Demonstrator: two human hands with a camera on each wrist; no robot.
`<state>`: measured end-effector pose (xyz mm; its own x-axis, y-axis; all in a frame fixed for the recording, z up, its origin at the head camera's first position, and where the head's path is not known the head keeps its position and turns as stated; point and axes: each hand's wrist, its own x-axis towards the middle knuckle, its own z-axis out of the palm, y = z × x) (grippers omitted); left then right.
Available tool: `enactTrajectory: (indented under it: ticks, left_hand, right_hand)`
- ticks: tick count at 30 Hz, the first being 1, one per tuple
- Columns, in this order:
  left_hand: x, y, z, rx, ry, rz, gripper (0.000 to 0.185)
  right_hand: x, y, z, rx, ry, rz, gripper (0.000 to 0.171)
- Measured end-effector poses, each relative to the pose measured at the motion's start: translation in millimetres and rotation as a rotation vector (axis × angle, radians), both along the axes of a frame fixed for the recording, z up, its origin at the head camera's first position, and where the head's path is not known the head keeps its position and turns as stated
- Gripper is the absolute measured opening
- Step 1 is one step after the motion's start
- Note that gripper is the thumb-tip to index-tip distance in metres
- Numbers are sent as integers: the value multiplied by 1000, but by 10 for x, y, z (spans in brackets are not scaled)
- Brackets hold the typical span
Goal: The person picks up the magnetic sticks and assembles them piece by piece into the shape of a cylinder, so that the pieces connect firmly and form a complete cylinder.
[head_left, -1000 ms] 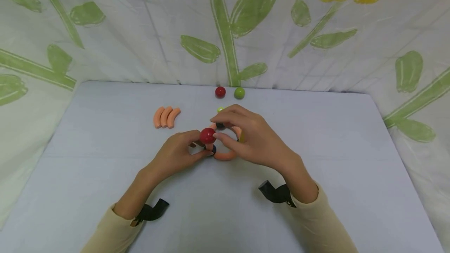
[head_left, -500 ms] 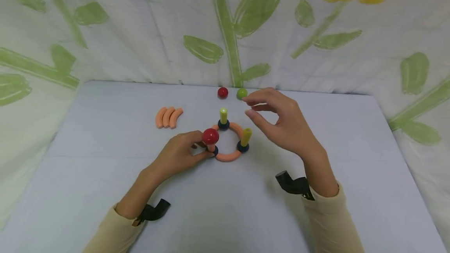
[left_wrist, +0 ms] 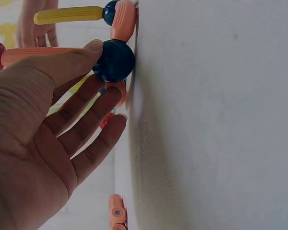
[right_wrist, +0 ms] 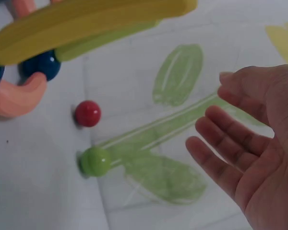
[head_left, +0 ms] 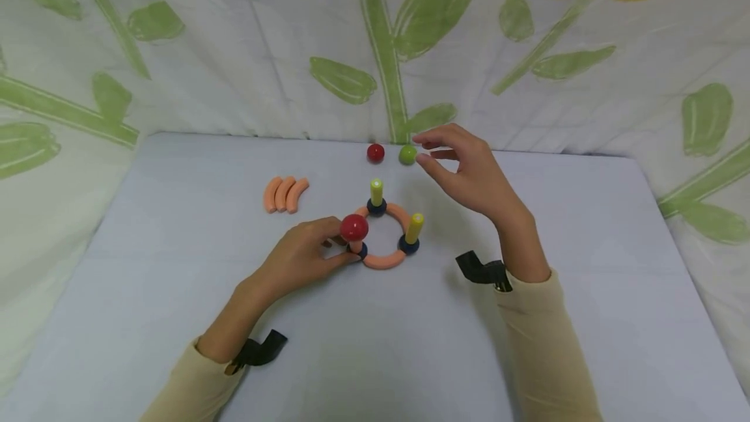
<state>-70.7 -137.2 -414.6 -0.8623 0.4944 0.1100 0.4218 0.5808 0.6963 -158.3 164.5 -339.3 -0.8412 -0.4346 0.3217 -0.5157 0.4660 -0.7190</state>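
Note:
My left hand (head_left: 305, 249) pinches a dark blue ball (left_wrist: 116, 61) at the left of a ring of curved orange sticks (head_left: 383, 261). From that ball an orange rod (left_wrist: 38, 53) stands upright, topped by a red ball (head_left: 354, 227). Two other blue balls in the ring carry upright rods, a yellow one (head_left: 415, 228) and a yellow-green one (head_left: 376, 193). My right hand (head_left: 469, 168) hovers with loosely bent fingers and holds nothing. Its fingertips are beside a green ball (head_left: 407, 154) in the head view; the right wrist view has a gap between them.
Another red ball (head_left: 375, 153) lies left of the green one, near the back edge of the white table (head_left: 193, 305). Three loose curved orange sticks (head_left: 281, 194) lie side by side at the back left. Behind hangs a white curtain (head_left: 252, 83) with painted plants.
My right hand has left the red ball on the rod and moved right, then farther back to beside the green ball. The left hand keeps its hold on the blue ball.

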Motion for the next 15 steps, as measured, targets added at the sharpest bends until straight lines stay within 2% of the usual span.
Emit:
enactTrajectory:
  ticks: [10, 15]
  left_hand:
    - [-10, 58, 17, 31, -24, -44, 22]
    - [-21, 63, 14, 24, -31, -39, 22]
  right_hand:
    - [-296, -74, -274, 144, -66, -68, 34]
    - [-381, -124, -425, 204, -54, -100, 32]
